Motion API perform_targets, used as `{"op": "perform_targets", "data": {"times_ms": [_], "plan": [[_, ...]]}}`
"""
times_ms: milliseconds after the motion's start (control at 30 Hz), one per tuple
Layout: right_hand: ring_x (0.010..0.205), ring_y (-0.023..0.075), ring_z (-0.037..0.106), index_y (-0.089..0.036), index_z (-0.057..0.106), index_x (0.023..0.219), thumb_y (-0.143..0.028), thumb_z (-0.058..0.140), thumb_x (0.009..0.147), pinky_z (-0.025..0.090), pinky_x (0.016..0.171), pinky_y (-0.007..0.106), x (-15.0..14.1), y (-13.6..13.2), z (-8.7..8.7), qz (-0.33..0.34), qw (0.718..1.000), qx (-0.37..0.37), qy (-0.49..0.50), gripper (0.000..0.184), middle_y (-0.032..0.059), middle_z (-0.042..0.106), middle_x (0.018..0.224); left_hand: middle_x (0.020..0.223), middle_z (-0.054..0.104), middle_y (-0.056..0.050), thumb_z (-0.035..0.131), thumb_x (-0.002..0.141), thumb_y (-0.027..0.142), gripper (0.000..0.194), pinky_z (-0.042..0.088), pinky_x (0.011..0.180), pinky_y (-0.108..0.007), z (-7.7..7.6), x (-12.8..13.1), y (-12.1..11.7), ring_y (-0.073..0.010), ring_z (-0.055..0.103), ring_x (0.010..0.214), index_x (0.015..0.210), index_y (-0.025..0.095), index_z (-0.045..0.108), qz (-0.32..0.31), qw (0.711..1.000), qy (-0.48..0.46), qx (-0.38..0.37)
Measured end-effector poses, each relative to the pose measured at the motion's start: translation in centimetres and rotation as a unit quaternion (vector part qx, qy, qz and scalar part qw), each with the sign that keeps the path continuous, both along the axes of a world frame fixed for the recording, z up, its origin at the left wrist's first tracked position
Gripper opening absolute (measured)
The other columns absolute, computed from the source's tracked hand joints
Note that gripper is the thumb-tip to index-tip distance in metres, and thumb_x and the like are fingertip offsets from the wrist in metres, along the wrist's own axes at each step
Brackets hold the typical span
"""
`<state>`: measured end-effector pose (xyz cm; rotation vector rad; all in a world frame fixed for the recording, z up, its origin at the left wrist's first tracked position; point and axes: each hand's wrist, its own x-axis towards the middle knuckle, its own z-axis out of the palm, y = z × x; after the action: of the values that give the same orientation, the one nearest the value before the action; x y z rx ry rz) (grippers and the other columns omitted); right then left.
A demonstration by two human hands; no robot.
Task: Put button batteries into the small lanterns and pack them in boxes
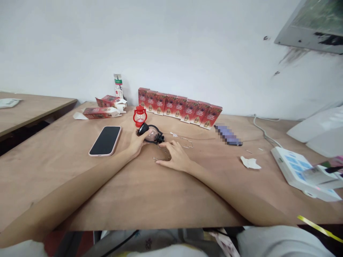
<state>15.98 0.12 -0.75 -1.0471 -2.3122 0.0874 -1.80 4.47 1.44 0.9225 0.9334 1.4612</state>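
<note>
My left hand [138,142] is curled around a small black lantern with a clear globe [150,134], lying on its side on the wooden table [150,192]. My right hand [174,155] rests palm down just right of it, fingers bent over thin wire handles [187,142] on the tabletop; whether it grips one I cannot make out. A small red lantern [139,116] stands upright just behind the black one.
A row of several red boxes [180,106] stands along the wall. Opened red boxes [101,112] lie at the back left beside a bottle [118,86]. A pink-cased phone [105,141] lies face up at left. A white device [300,171] and crumpled paper [249,162] sit at right.
</note>
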Motion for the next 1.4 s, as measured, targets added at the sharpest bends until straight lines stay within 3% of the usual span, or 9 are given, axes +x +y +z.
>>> {"op": "perform_targets", "data": {"times_ms": [133, 267, 400, 600, 900, 1200, 1400], "plan": [[0.099, 0.0247, 0.057, -0.02, 0.05, 0.109, -0.037, 0.067, 0.075, 0.049, 0.085, 0.042, -0.4, -0.1, -0.4, 0.013, 0.999, 0.018, 0.043, 0.042, 0.0082, 0.063, 0.106, 0.089, 0.067, -0.004, 0.083, 0.048, 0.03, 0.052, 0.055, 0.062, -0.03, 0.1, -0.1, -0.1, -0.0186, 0.064, 0.078, 0.093, 0.016, 0.06, -0.001, 1.0, 0.001, 0.003], [0.097, 0.022, 0.06, -0.02, 0.046, 0.112, -0.031, 0.062, 0.079, 0.053, 0.08, 0.038, -0.3, -0.2, -0.5, 0.032, 0.979, 0.136, 0.148, 0.038, 0.0088, 0.063, 0.104, 0.091, 0.069, -0.006, 0.08, 0.054, 0.031, 0.046, 0.057, 0.064, -0.031, 0.1, -0.3, -0.2, -0.0204, 0.065, 0.081, 0.094, 0.015, 0.062, -0.022, 1.0, -0.007, 0.004], [0.093, 0.0209, 0.063, -0.02, 0.043, 0.112, -0.032, 0.062, 0.08, 0.055, 0.079, 0.039, -0.1, 0.2, -0.9, -0.009, 0.952, 0.212, 0.222, 0.039, 0.0091, 0.064, 0.102, 0.09, 0.07, -0.008, 0.079, 0.058, 0.029, 0.04, 0.058, 0.067, -0.031, 0.1, -0.3, -0.1, -0.0219, 0.066, 0.084, 0.092, 0.014, 0.064, -0.053, 0.998, -0.02, -0.02], [0.096, 0.022, 0.065, -0.02, 0.042, 0.114, -0.034, 0.064, 0.08, 0.058, 0.079, 0.038, -0.1, 1.1, -1.6, -0.027, 0.949, 0.217, 0.226, 0.043, 0.0115, 0.064, 0.106, 0.088, 0.071, -0.007, 0.074, 0.066, 0.025, 0.029, 0.058, 0.068, -0.03, 0.3, -0.1, -0.4, -0.0206, 0.068, 0.082, 0.09, 0.014, 0.065, -0.069, 0.995, -0.054, -0.04], [0.097, 0.023, 0.065, -0.019, 0.042, 0.117, -0.034, 0.063, 0.081, 0.058, 0.083, 0.041, 0.0, 1.3, -1.8, -0.032, 0.959, 0.179, 0.216, 0.044, 0.0119, 0.064, 0.107, 0.077, 0.07, -0.006, 0.065, 0.075, 0.022, 0.017, 0.057, 0.056, -0.025, 0.3, 0.6, -1.1, -0.0155, 0.066, 0.063, 0.088, 0.011, 0.065, -0.074, 0.993, -0.066, -0.07], [0.1, 0.023, 0.063, -0.02, 0.043, 0.115, -0.032, 0.063, 0.081, 0.056, 0.084, 0.041, 0.1, 1.4, -1.8, -0.03, 0.962, 0.179, 0.203, 0.041, 0.0113, 0.063, 0.108, 0.081, 0.071, -0.006, 0.062, 0.078, 0.023, 0.015, 0.058, 0.062, -0.027, 0.5, 0.5, -1.2, -0.0177, 0.068, 0.073, 0.089, 0.013, 0.063, -0.08, 0.993, -0.058, -0.067], [0.099, 0.0231, 0.064, -0.018, 0.044, 0.114, -0.029, 0.061, 0.082, 0.056, 0.082, 0.04, -0.1, 1.3, -1.7, -0.016, 0.954, 0.222, 0.199, 0.038, 0.0115, 0.064, 0.106, 0.084, 0.071, -0.007, 0.062, 0.078, 0.026, 0.018, 0.059, 0.066, -0.029, 0.5, 0.6, -1.1, -0.0187, 0.069, 0.077, 0.091, 0.013, 0.062, -0.074, 0.993, -0.064, -0.072]]}}
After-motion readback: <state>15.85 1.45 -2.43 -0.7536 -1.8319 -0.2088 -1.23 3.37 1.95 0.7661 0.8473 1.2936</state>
